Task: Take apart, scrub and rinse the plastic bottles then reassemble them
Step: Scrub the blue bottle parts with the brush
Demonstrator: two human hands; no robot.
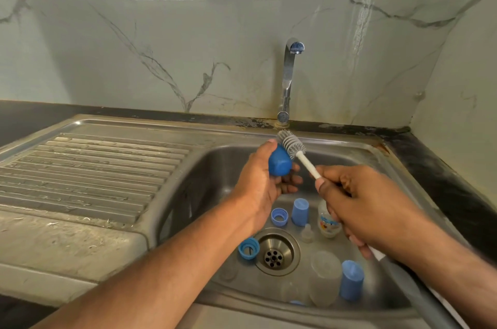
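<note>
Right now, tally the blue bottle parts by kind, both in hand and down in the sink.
Blue caps: 3 (held cap in the left hand, rear cap, near cap)
Blue rings: 2 (rear ring, left ring)
Total: 5; a blue sliver is too hidden to count.

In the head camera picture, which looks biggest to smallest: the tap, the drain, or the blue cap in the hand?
1. Tap
2. Drain
3. Blue cap
The drain lies lower in the sink than the cap, so the last two are unsure.

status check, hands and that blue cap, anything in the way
Left hand grips blue cap over sink. Right hand holds brush, bristles at the cap. Tap dry, nothing blocking.
</note>
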